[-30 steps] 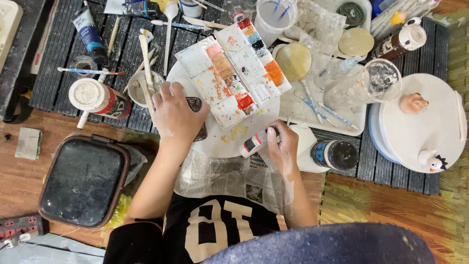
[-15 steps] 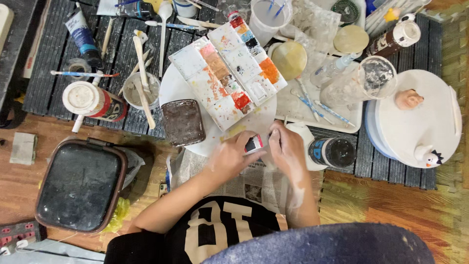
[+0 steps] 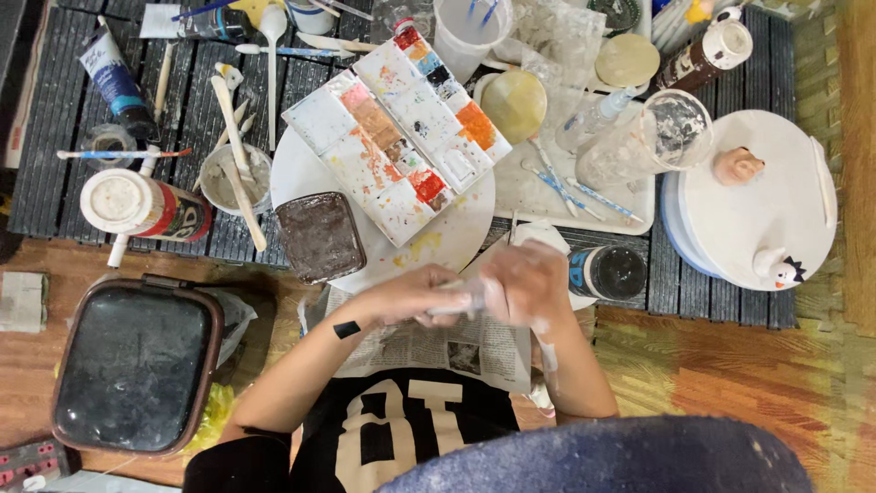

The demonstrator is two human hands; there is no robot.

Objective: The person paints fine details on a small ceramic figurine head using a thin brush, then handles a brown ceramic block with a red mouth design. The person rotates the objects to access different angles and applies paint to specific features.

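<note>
Head cam: both hands blurred; left hand (image 3: 411, 297) & right hand (image 3: 522, 285) clasp small white thing (image 3: 456, 305) together.

I see black short-sleeve tee w/ big cream print on front, small black mark on left forearm (image 3: 347, 330).

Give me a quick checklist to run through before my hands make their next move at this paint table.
1. Left hand and right hand together over the newspaper: ok.
2. What they hold: blurred, cannot tell.
3. Paint palette lies flat on the round white board: ok.
4. Brown block apart from hands: ok.
5. Dark jar beside right hand, open or capped: cannot tell.
</note>
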